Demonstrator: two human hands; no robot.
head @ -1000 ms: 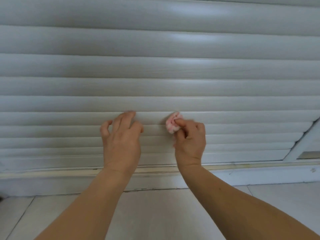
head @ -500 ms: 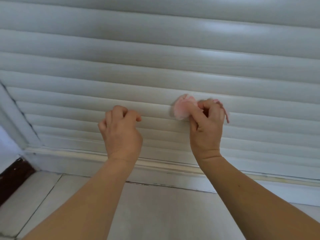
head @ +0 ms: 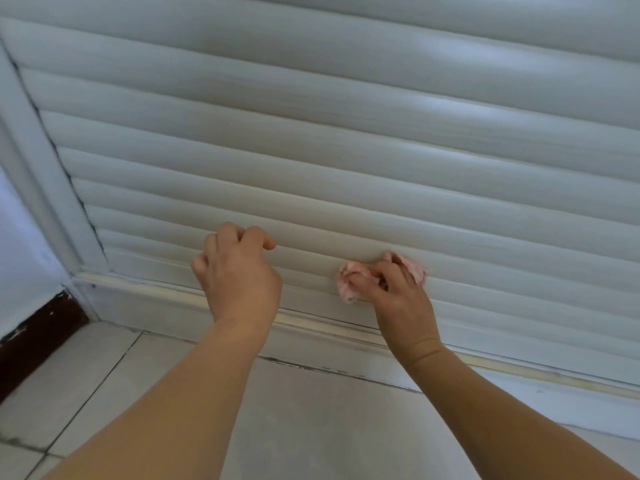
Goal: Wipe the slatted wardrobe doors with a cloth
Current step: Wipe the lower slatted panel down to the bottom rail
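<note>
Right hand (head: 398,299), lower right of centre: a bunched pink-and-white cloth (head: 349,282) is gripped, fingers curled round it. Cloth is pressed against one of the lowest slats of the slatted wardrobe door (head: 346,150). Part of the cloth sticks out to the left of the knuckles, a smaller bit shows above and to the right of the fingers.

Left hand (head: 239,271), just left of centre: fingers are curled in, loosely bunched together, nothing is held. Fingertips are seen at the slat face, a couple of slats above the bottom rail; actual contact cannot be confirmed, since the tips are hidden behind the knuckles. Thumb is tucked on the left side.

The two hands are set side by side at a similar height, apart from each other, the right slightly lower in the frame.

Door: pale grey-white horizontal slats, filling the upper and middle frame. A vertical frame post (head: 38,174) is seen running diagonally at the left edge, with a dark cracked line along its joint with the slats. A bottom rail (head: 166,299) with a yellowed strip runs beneath the slats.

Light tiled floor (head: 311,427) fills the bottom of the frame. A dark brown skirting strip (head: 31,337) is seen at lower left, under a white wall (head: 17,244).
</note>
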